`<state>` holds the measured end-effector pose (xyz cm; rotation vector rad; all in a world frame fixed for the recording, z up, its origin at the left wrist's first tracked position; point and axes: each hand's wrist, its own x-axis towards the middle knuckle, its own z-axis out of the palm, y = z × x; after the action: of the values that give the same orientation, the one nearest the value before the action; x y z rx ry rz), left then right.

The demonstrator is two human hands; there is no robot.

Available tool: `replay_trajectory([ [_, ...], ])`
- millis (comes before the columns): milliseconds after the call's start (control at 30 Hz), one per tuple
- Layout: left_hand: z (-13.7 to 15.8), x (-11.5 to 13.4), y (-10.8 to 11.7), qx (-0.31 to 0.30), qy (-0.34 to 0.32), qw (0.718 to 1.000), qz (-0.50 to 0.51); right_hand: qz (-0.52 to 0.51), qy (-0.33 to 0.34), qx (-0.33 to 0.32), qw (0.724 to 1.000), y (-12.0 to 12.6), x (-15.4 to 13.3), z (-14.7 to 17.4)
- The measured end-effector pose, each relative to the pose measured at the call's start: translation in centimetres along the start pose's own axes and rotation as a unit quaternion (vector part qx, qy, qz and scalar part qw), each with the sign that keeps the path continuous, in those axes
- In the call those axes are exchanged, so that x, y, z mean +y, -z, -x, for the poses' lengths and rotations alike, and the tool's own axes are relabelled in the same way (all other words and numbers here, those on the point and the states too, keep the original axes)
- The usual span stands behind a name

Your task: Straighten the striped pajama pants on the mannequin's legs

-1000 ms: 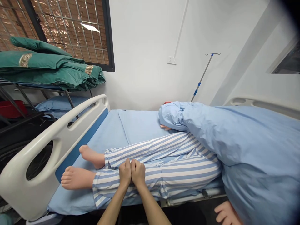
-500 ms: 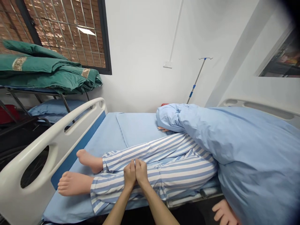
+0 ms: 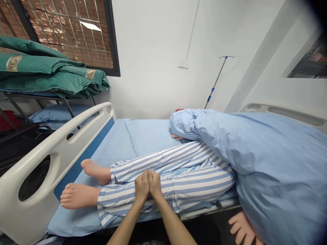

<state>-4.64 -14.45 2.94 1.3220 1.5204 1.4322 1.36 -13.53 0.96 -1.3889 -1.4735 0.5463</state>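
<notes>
Left hand [image 3: 141, 185]: over the near leg of the striped trousers [image 3: 199, 187], between cuff and knee; fingers [image 3: 144, 175] folded inward and together, palm side hidden.
Right hand [image 3: 154, 184]: side by side with the left hand, touching along the inner edge; fingers likewise folded in and together; whether pinching any cloth, cannot tell.
Forearms [image 3: 129, 219]: bare, slanting up from the lower edge, drawing close together at the wrists.
Striped trousers: blue and white, lengthwise on the bed, directly below both hands; cuffs toward the left, upper end under the quilt [image 3: 276, 163].
Bare feet [image 3: 80, 196]: out of the cuffs, near the footboard [image 3: 57, 141], well apart from both hands.
Bed sheet [image 3: 150, 131]: light blue, spread beneath the legs, with a long crease on the far side.
Quilt: light blue, bunched at its left end, draped over the right part of the bed, hanging past the near edge.
Spread hand [image 3: 242, 227]: out from under the quilt, below the bed's near edge.
Far fingertips [image 3: 177, 136]: just showing beneath the bunched end.
Footboard: white with a blue panel and oval cut-outs.
Background: drip stand [image 3: 217, 80] against the white wall; green bedding [image 3: 51, 75] heaped below a barred window [image 3: 76, 27].
</notes>
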Motion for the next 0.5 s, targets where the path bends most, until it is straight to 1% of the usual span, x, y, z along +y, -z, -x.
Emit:
replay_trajectory([
  [100,-0.4,1.2,-0.7,-0.002,-0.024,1.000,0.020,-0.068,-0.029,0.021,0.997,0.3,0.2,-0.4],
  [167,-0.6,1.2,-1.1,0.004,-0.017,1.000,0.023,-0.093,-0.040,0.032,0.994,0.3,0.3,-0.5],
  [233,-0.5,0.5,-1.3,0.006,-0.008,1.000,-0.002,-0.101,-0.048,0.045,0.993,0.3,0.4,-0.5],
  [333,-0.3,-0.7,-1.4,-0.008,-0.018,0.999,-0.049,-0.107,-0.062,0.052,0.991,0.4,0.2,-0.6],
  [433,-0.3,-0.9,-1.3,-0.016,-0.018,0.999,-0.049,-0.100,-0.061,0.043,0.992,1.1,-0.9,-1.0],
  [500,-0.3,-0.8,-1.2,-0.023,-0.010,0.999,-0.039,-0.086,-0.037,0.036,0.995,1.8,-1.9,-1.3],
])
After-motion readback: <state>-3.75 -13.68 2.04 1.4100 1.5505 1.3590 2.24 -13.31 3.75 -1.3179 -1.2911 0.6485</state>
